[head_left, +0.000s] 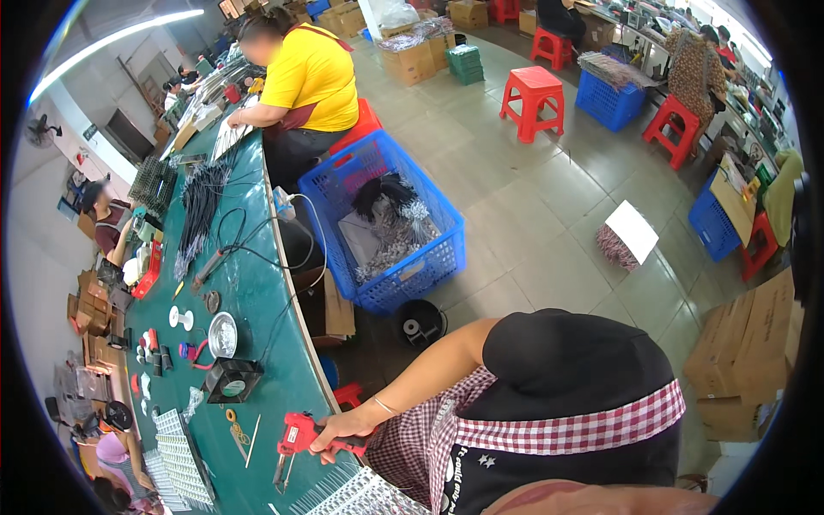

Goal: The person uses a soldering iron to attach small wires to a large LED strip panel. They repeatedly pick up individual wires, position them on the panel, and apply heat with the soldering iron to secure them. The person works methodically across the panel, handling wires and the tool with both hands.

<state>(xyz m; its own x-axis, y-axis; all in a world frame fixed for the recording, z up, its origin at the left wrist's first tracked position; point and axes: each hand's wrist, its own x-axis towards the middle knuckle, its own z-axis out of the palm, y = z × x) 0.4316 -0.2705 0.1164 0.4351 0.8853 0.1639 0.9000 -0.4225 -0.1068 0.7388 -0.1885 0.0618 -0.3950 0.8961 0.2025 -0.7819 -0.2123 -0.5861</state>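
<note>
My right hand is closed round the handle of a red soldering gun, held above the near edge of the green table. Two thin metal prongs extend from the gun down toward the tabletop. Just beside it, at the lower edge, lies a white panel of small parts with many fine wires. A thin pale stick and a slim tool with yellow loops rest left of the gun. My left hand does not show.
A small black fan, a metal bowl, a white spool and black cables lie on the table. White part panels sit lower left. A blue crate stands beside the table, near a person in yellow.
</note>
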